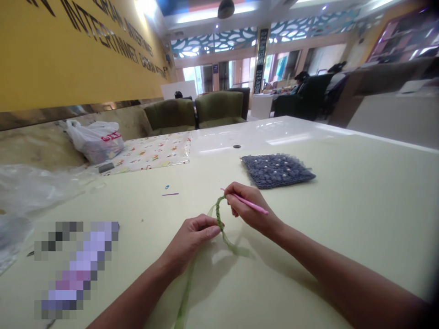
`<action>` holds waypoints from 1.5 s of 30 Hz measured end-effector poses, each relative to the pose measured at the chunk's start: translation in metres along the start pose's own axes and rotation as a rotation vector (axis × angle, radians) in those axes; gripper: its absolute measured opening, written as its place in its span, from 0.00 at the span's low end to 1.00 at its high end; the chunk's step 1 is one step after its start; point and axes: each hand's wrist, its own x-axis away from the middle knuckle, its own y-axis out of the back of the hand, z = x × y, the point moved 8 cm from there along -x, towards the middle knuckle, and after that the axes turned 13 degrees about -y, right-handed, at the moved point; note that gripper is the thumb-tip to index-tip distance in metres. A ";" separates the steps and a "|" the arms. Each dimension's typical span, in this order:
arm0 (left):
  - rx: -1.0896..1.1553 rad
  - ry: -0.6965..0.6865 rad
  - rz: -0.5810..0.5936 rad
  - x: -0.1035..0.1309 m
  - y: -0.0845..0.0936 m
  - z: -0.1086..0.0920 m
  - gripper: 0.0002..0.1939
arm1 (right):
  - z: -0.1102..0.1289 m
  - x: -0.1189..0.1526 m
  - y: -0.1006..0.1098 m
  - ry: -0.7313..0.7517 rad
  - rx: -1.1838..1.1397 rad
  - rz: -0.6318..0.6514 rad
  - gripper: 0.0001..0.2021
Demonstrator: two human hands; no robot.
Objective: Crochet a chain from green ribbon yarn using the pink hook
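While your right hand [248, 208] has its fingers closed around a pink hook [253, 205], your left hand [195, 234] pinches the lower part of a green stitched chain [218, 211]. That chain curves up between both hands over the counter [360, 192], and its top end meets your right fingers. Loose green ribbon [236, 249] trails off below it. Clutter-wise, a dark bluish beaded piece [277, 172] lies just beyond your right hand, so that's the nearest thing in your way. A thin purple stick [170, 194] sits farther out, left of the chain. Way left you've got crumpled clear plastic [44, 187], a pixelated purple item [85, 260] and a white carrier bag [98, 141].
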 end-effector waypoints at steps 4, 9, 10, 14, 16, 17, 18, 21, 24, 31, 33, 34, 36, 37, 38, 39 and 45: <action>0.049 0.012 -0.001 0.000 -0.002 0.001 0.08 | 0.002 0.001 -0.001 0.010 0.006 0.014 0.05; 0.056 0.010 -0.009 0.000 -0.001 0.001 0.10 | 0.001 0.001 -0.001 0.008 0.001 0.015 0.05; 0.059 0.011 -0.010 -0.001 -0.001 0.001 0.10 | 0.000 0.001 -0.001 0.008 0.001 0.016 0.05; 0.071 0.021 -0.007 -0.001 -0.001 0.003 0.11 | 0.000 0.001 -0.002 0.019 0.010 0.015 0.05; 0.071 0.018 -0.016 -0.001 0.000 0.003 0.10 | 0.000 0.002 -0.003 0.020 0.019 0.013 0.05; 0.073 0.015 -0.019 0.000 0.000 0.002 0.10 | 0.001 0.002 -0.003 0.019 0.025 0.012 0.05; 0.078 0.014 -0.021 0.000 0.000 0.002 0.09 | 0.001 0.002 -0.004 0.018 0.031 0.010 0.05; 0.101 0.022 -0.013 0.000 -0.002 0.001 0.10 | 0.002 0.003 -0.004 0.015 0.040 0.008 0.06; 0.106 0.030 -0.012 0.000 -0.004 0.001 0.10 | 0.003 0.004 -0.005 0.014 0.040 0.010 0.06; 0.081 0.021 -0.029 -0.001 -0.001 0.002 0.10 | 0.005 0.006 -0.006 0.027 0.043 0.014 0.06; 0.079 0.023 -0.021 -0.001 -0.001 0.002 0.10 | 0.006 0.007 -0.007 0.032 0.047 0.015 0.06; 0.077 0.024 -0.019 -0.001 -0.001 0.001 0.10 | 0.007 0.007 -0.007 0.032 0.047 0.016 0.06; 0.071 0.024 -0.022 -0.001 -0.001 0.001 0.11 | 0.007 0.007 -0.007 0.029 0.044 0.017 0.06; 0.068 0.026 -0.025 -0.001 -0.001 0.001 0.11 | 0.007 0.007 -0.007 0.027 0.043 0.019 0.06; 0.067 0.027 -0.028 -0.001 -0.001 0.001 0.11 | 0.007 0.007 -0.008 0.026 0.044 0.023 0.06; 0.066 0.027 -0.031 -0.001 0.000 0.001 0.11 | 0.007 0.008 -0.008 0.026 0.045 0.027 0.06; 0.071 0.023 -0.031 -0.001 0.000 -0.001 0.11 | 0.008 0.008 -0.009 0.038 0.054 0.026 0.06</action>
